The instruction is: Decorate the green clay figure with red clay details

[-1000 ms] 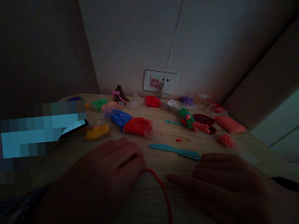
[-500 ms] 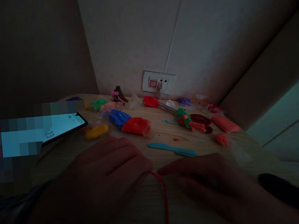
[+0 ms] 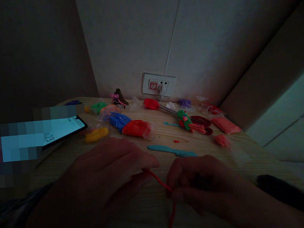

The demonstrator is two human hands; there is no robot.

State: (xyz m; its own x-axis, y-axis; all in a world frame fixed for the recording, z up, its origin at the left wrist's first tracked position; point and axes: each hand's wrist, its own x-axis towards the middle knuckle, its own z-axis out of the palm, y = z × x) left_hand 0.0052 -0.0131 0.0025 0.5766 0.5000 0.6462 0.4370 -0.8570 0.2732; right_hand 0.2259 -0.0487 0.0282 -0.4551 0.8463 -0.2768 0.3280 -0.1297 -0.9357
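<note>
A thin red strand of modelling clay runs between my two hands, and its lower part hangs down toward the bottom edge of the view. My left hand has its upper end between thumb and fingers. My right hand pinches the strand lower down with thumb and forefinger. Just beyond my fingertips lies a flat blue plastic clay knife. A small red clay scrap sits on the wooden tabletop behind it.
Bagged clay in blue, red and yellow lies behind my left hand. A lit phone stands at left. Scissors, a green clay figure, and pink clay lie right. A socket is on the wall.
My right hand's fingers have closed on the red strand, where its forefinger was stretched out beside it. The strand between my hands is now lifted and slanting; my left fingers have risen slightly.
</note>
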